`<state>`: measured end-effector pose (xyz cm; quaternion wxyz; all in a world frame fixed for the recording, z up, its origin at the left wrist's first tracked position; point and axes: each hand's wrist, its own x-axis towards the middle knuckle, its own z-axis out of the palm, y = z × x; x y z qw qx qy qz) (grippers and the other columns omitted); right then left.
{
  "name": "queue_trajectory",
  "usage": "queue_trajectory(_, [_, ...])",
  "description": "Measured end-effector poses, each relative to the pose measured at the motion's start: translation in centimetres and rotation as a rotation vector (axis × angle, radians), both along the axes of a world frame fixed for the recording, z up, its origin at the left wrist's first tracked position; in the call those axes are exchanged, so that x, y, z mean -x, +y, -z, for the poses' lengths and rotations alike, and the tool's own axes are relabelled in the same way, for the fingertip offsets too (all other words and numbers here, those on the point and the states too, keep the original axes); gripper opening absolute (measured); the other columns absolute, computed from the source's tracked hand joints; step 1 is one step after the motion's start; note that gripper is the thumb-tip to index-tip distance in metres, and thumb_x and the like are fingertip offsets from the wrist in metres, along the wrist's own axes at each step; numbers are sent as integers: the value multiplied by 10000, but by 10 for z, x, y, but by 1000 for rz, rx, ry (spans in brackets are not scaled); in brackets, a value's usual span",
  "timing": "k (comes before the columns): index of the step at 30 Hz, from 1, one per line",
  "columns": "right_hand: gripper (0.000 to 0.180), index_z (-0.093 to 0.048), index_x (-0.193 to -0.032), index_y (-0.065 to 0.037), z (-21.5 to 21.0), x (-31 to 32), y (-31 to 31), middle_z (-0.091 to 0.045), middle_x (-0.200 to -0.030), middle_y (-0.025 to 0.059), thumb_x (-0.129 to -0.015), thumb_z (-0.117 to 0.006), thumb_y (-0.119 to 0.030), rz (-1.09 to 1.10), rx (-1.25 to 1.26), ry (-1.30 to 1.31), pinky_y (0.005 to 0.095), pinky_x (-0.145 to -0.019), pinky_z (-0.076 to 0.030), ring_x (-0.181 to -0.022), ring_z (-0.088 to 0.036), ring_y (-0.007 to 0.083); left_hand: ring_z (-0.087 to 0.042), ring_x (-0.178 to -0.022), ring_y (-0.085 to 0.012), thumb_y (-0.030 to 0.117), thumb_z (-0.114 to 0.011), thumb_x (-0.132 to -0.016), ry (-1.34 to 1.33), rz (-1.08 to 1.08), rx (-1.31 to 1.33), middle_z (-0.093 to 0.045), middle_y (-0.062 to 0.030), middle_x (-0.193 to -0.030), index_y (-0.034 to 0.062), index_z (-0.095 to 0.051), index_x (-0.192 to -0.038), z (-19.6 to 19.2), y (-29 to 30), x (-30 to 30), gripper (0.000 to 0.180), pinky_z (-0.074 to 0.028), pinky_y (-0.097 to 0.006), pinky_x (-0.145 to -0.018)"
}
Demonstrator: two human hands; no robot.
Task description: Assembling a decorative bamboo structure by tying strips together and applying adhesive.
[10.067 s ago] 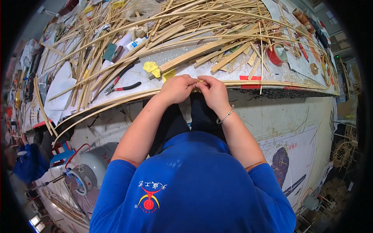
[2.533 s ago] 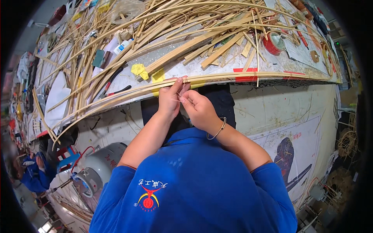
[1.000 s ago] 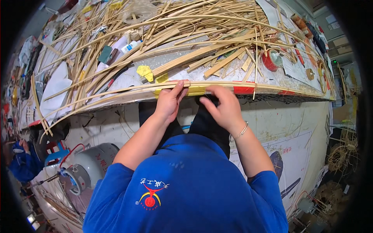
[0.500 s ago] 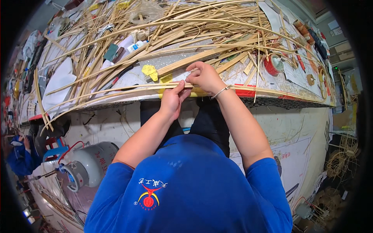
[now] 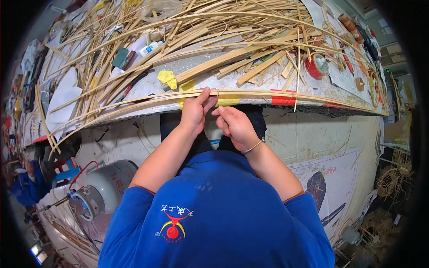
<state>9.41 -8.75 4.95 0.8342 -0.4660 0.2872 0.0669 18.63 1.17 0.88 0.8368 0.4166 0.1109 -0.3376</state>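
A bundle of long, thin bamboo strips (image 5: pixel 254 94) runs along the near edge of the table, bowed from left to right. My left hand (image 5: pixel 195 110) grips the bundle near its middle, thumb on top and fingers beneath. Just right of that thumb, a thin pale strand (image 5: pixel 218 102) hangs from the strips. My right hand (image 5: pixel 236 126) is below the table edge, thumb and forefinger pinched on the strand's lower end. The strand's exact material is too fine to make out.
Loose bamboo strips (image 5: pixel 196 36) pile across the table behind a crumpled yellow paper (image 5: pixel 167 79). A red tape roll (image 5: pixel 315 66) lies to the right, a white bottle (image 5: pixel 151 48) at the back left. A gas cylinder (image 5: pixel 111 181) stands at lower left; another person's blue sleeve (image 5: pixel 24 190) shows beyond.
My right hand has moved from above the strips down toward me, drawing the thin strand below them. My left hand stays on the bundle.
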Motion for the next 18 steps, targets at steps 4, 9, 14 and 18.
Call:
queue_trajectory(4, [203,-547,-825,-52,12,3,7,-392,-526,-50,-929,-443,-192,-92,296,-137,195,-402,-237,-449,-304,33,-593,-842,-168,165,-564,-867,-34,-48,-35,-613,-102,-928,-14,-570,-971,1,-2,2,208,-491,-289,-807])
queue_trajectory(9, [210,-539,-819,-50,41,-2,5,-410,-522,-37,-930,-435,-194,-140,267,-65,207,-394,-240,-432,-317,49,-598,-880,-182,181,-551,-873,-44,-16,-26,-618,-105,-951,-22,-568,-984,-4,1,3,232,-476,-294,-828])
queue_trajectory(14, [223,-574,-819,-65,46,-20,-21,-474,-556,-30,-912,-466,-236,-163,15,50,201,-377,-259,-404,-367,62,-573,-789,-136,212,-576,-864,11,85,-79,-605,-47,-856,52,-566,-954,-9,6,2,185,-459,-250,-718])
queue_trajectory(18, [142,-610,-850,-56,34,-32,-15,-556,-644,-4,-851,-492,-134,-28,132,55,185,-401,-327,-451,-454,68,-569,-846,-154,250,-543,-884,82,188,-1,-598,-55,-949,45,-543,-1032,-22,14,3,252,-440,-266,-769])
